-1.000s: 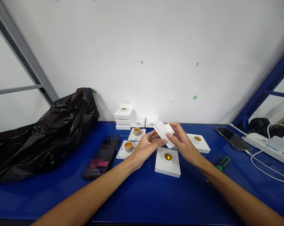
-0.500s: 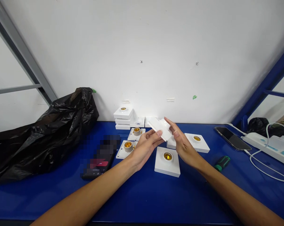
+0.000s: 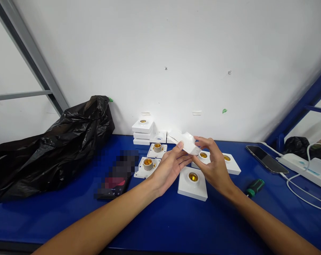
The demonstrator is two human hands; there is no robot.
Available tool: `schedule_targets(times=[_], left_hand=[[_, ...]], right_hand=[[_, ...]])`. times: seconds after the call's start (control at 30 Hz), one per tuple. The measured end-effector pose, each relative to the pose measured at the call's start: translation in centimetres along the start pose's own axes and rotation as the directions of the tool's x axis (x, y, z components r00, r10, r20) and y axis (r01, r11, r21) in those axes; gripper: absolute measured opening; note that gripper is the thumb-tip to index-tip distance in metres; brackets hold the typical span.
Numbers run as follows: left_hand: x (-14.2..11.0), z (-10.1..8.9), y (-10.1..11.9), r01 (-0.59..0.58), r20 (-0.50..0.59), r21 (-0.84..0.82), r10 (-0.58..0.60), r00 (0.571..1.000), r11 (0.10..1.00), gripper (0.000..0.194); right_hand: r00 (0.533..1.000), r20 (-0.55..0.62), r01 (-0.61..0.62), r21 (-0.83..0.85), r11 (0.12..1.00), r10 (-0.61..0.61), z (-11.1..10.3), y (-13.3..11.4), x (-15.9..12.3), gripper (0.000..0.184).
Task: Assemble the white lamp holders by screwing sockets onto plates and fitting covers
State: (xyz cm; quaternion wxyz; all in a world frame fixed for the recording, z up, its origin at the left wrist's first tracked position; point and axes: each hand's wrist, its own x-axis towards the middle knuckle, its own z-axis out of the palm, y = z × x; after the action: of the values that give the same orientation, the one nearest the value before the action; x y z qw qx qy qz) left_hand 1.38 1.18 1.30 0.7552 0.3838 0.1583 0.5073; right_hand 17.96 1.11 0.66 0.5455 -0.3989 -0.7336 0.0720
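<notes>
Both of my hands hold a white square lamp holder cover [image 3: 187, 143], tilted above the table. My left hand [image 3: 171, 163] grips its near left side, thumb on top and fingers beneath. At the right end, my right hand [image 3: 212, 163] has its thumb and fingertips on the cover. Whether a socket sits inside it is hidden. Below lies a finished-looking lamp holder [image 3: 192, 182] with a gold screw socket. Behind my right hand are two more lamp holders, one partly covered by the fingers. Left of my left hand lie two uncovered lamp holder bases [image 3: 148, 164].
A stack of white lamp holders [image 3: 143, 127] stands against the wall, beside an open cover [image 3: 160, 136]. A phone [image 3: 112, 191] and a black plastic bag [image 3: 54, 148] lie left. Right are a green-black screwdriver [image 3: 255, 187], another phone [image 3: 266, 158] and a power strip [image 3: 304, 168] with white cables.
The held cover has turned and tilted in my hands. My right fingers have shifted to its right end, bent more. The whole view has moved slightly.
</notes>
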Motion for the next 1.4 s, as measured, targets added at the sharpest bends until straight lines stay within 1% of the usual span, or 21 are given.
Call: schedule_targets(times=[0.1,0.2,0.3,0.5,0.6,0.8,0.87,1.03,1.13,1.23,1.3,1.4], left_hand=[[-0.04,0.05,-0.02,-0.003,0.016,-0.001,0.003,1.000,1.000,0.040],[-0.10,0.14,-0.12,0.005,0.001,0.010,-0.005,1.000,1.000,0.041],[-0.11,0.15,-0.32,0.006,-0.015,0.015,-0.006,1.000,1.000,0.040],[-0.03,-0.10,-0.70,-0.002,-0.045,-0.033,0.001,0.999,0.999,0.026],[-0.09,-0.14,-0.82,0.002,-0.062,-0.021,-0.004,0.998,1.000,0.027],[-0.07,-0.26,-0.89,-0.018,-0.147,-0.029,0.013,0.989,0.999,0.024],[-0.11,-0.17,-0.84,-0.021,-0.159,-0.022,0.018,0.987,1.000,0.025],[-0.31,0.21,-0.76,-0.012,-0.145,-0.019,0.009,0.989,1.000,0.028],[-0.24,0.10,-0.77,-0.014,-0.127,-0.011,0.012,0.992,1.000,0.029],[-0.12,-0.10,-0.73,-0.013,-0.120,0.012,0.014,0.993,1.000,0.033],[-0.09,-0.14,-0.67,-0.024,-0.144,0.050,0.031,0.989,0.998,0.033],[-0.04,-0.14,-0.63,-0.079,-0.189,0.218,0.122,0.974,0.973,0.037]], right_hand=[[0.999,-0.009,0.048,-0.031,0.998,-0.048,0.12,-0.16,-0.15,0.051],[0.997,-0.022,0.073,-0.048,0.996,-0.075,0.20,-0.34,-0.25,0.048],[0.999,-0.014,0.049,-0.031,0.998,-0.049,0.14,-0.37,-0.20,0.044],[0.999,0.023,-0.037,0.016,0.999,0.037,0.19,0.05,-0.24,0.041],[0.998,0.036,-0.060,0.034,0.998,0.059,0.35,0.18,-0.33,0.037],[0.998,0.041,-0.040,0.022,0.999,0.039,0.31,0.05,-0.31,0.034],[0.998,0.047,-0.032,0.011,0.999,0.032,0.20,0.06,-0.29,0.033],[0.998,0.063,0.019,-0.054,0.998,-0.016,-0.12,0.01,-0.09,0.034],[0.998,0.056,-0.011,-0.049,0.999,0.014,-0.20,-0.14,0.11,0.033],[0.998,0.063,-0.025,-0.037,0.999,0.028,-0.09,-0.12,0.17,0.030],[0.997,0.069,-0.029,-0.033,0.999,0.032,0.07,-0.06,0.04,0.031],[0.993,0.082,-0.081,0.005,0.997,0.081,0.33,-0.08,-0.23,0.036]])
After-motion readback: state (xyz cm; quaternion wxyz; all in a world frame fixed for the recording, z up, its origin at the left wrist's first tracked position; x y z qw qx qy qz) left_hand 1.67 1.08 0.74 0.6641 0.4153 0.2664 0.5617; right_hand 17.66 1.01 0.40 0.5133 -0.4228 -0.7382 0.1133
